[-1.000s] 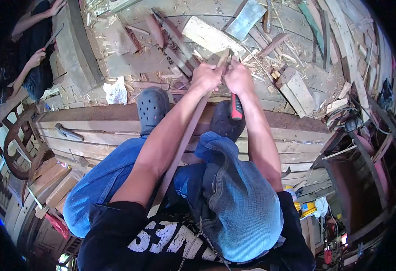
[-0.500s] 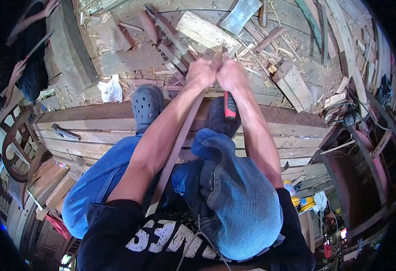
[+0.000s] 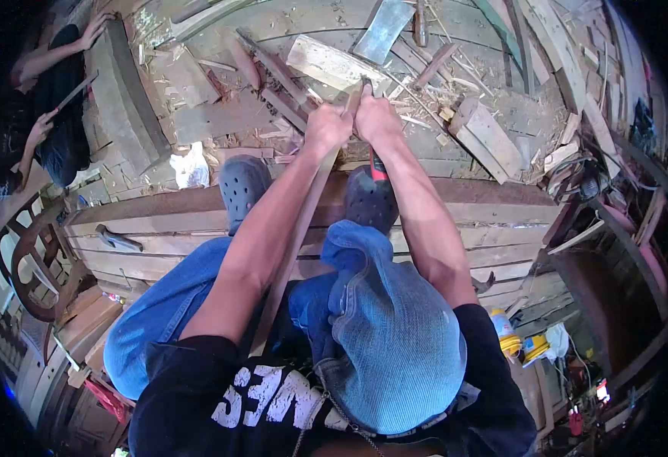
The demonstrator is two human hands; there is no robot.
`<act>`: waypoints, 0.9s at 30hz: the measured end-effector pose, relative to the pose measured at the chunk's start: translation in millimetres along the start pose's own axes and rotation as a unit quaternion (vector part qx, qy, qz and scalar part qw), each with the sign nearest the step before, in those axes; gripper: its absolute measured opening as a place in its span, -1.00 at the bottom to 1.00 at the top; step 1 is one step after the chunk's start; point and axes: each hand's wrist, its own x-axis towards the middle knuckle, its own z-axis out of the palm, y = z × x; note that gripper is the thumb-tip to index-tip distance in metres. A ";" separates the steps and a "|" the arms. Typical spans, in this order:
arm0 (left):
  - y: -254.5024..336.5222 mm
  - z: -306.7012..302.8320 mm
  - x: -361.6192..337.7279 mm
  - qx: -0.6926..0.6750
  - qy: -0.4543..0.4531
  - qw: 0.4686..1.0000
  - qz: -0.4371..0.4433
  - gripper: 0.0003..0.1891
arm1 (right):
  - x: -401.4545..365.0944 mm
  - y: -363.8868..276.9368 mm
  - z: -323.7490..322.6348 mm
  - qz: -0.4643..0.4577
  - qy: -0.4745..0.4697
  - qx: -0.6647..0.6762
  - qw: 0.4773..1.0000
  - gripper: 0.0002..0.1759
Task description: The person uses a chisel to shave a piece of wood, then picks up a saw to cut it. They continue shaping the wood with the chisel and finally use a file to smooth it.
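Note:
A long thin wooden strip (image 3: 301,228) runs from my lap up between my knees to my hands. My left hand (image 3: 328,128) is closed round its upper part. Beside it, my right hand (image 3: 379,119) is wrapped round a tool with a red and black handle (image 3: 378,166); the handle's end shows below my fist. The tool's upper end is near the top of the strip, and its exact shape is too small to tell. Just beyond both hands lies a pale wood block (image 3: 332,62).
A co-worker's hand (image 3: 41,129) holds a thin tool at the left, near a thick beam (image 3: 126,99). A flat metal piece (image 3: 383,30), a wood block (image 3: 488,139), a white crumpled bag (image 3: 190,166) and a hammer-like tool (image 3: 119,239) lie around. Shavings litter the floor.
Both my hands have shifted slightly left in the view, and less of the red handle shows below my right hand. The co-worker's hands appear farther right.

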 end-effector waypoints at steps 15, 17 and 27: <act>-6.2 3.7 -1.7 -0.403 -0.115 0.899 -0.127 -0.65 | -30.3 29.7 0.5 -0.113 0.055 0.048 0.991 -0.43; -3.5 4.0 -2.0 -0.395 -0.098 0.906 -0.119 -0.66 | -35.7 23.1 -5.1 -0.109 0.007 0.032 0.993 -0.35; -6.7 19.2 8.4 -0.223 0.024 0.972 -0.069 -0.57 | -41.0 2.2 -5.3 -0.066 -0.001 0.020 0.998 -0.42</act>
